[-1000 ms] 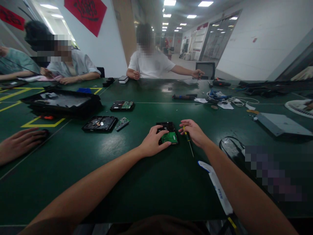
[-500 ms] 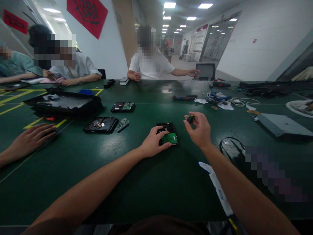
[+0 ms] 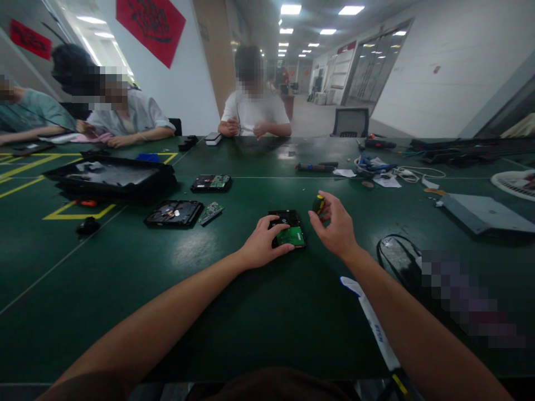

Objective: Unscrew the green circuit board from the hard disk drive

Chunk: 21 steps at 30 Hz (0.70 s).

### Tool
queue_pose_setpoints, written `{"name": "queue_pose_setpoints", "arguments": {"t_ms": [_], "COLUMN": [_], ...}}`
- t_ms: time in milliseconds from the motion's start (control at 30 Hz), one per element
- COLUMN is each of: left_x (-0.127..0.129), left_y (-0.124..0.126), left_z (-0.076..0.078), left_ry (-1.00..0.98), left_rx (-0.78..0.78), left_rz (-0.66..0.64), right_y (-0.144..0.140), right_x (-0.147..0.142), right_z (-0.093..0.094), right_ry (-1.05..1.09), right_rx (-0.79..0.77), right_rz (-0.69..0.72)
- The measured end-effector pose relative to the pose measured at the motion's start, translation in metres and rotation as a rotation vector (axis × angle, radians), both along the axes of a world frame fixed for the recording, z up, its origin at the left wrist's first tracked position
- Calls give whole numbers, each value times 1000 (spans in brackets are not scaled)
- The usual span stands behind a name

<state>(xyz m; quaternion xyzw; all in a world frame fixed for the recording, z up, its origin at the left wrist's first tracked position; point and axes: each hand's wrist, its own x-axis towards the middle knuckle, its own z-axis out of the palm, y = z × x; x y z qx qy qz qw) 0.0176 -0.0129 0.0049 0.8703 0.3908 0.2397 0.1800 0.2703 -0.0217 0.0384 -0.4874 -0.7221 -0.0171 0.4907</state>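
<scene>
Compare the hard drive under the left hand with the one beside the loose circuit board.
The nearer hard drive shows a bright green circuit board; the farther hard drive shows a dark face with small pale spots. The left hand rests on the nearer hard drive; no hand touches the farther hard drive. Both lie flat on the green table.

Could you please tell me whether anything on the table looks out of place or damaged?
The small circuit board lies loose and askew beside the black casing, while the green board sits on the hard drive under the left hand. Farther back, cables lie tangled beside paper scraps, looking untidy. I see no clear spill or damage.
</scene>
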Motion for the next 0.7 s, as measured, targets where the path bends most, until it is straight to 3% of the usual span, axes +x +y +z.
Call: {"name": "queue_pose_setpoints", "arguments": {"t_ms": [133,367,700], "left_x": [-2,-1,1], "left_y": [3,4,-2], "left_z": [-1,2,7], "left_ry": [-6,-5,-2], "left_rx": [-10,-21,0], "left_rz": [-18,-13,-4], "right_y": [1,-2,-4], "right_x": [2,1,-1], "right_z": [-2,-2,3], "right_ry": [26,65,24], "right_rx": [-39,-146,-86], "right_rz": [-12,87,68]}}
